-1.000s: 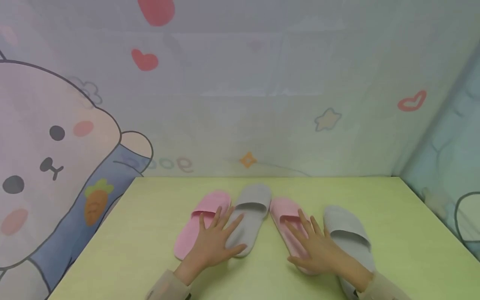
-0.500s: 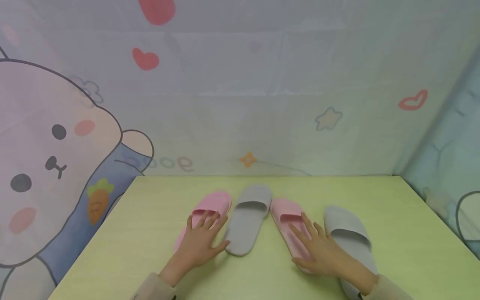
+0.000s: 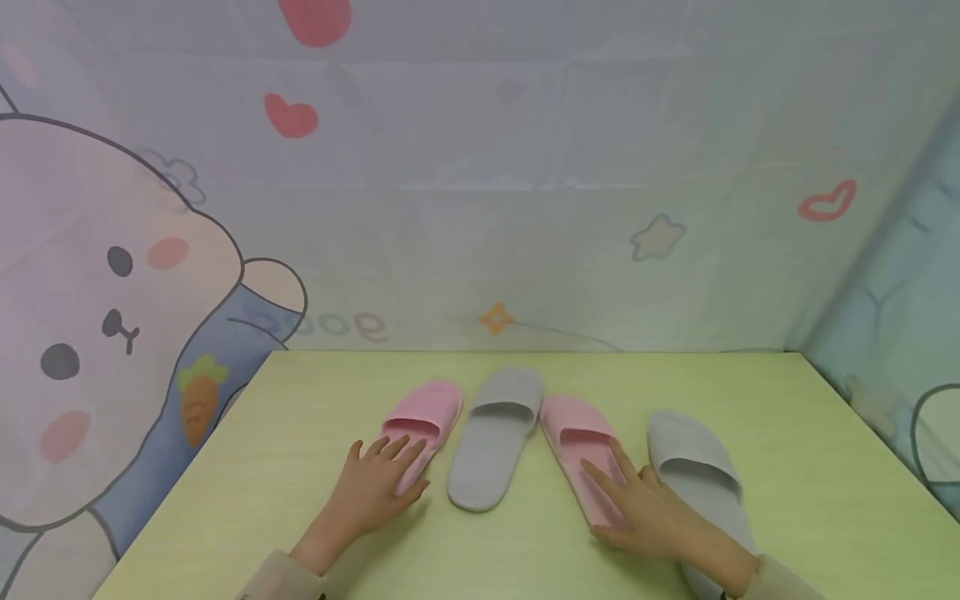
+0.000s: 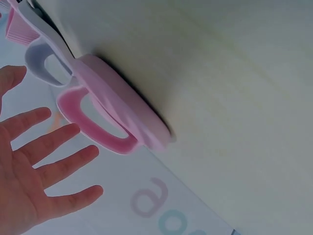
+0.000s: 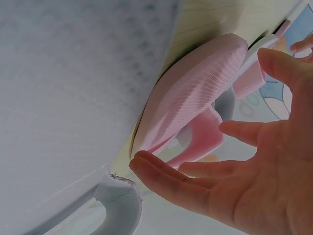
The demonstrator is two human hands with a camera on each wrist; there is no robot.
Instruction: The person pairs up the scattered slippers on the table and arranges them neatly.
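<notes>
From the head view I count four slippers in a row on the yellow-green table point(image 3: 300, 433), two pink and two grey, alternating in colour. My left hand point(image 3: 371, 492) lies flat, fingers straight and spread, over the heel end of the left pink slipper point(image 3: 422, 417); its grip is loose, holding nothing. The left grey slipper point(image 3: 495, 433) sits just beside that one, untouched, its toe touching or almost touching the toe of the right pink slipper point(image 3: 573, 433). My right hand point(image 3: 648, 512) rests with straight fingers on the heel half of that second pink one, with the right grey slipper point(image 3: 693, 467) close on its outer side. Both palms being laid on pink ones suggests to me they are placed to slide the matching pair, not lift it.

The left wrist view shows my left hand point(image 4: 34, 166) with fingers splayed and nothing in them, the left pink slipper point(image 4: 112, 117) just beyond them and a grey one point(image 4: 46, 66) behind.

The right wrist view shows my right hand point(image 5: 244, 171) with fingers stretched along the ribbed pink sole point(image 5: 195, 93), touching rather than gripping, the grey strap point(image 5: 120, 203) low in the frame
</notes>
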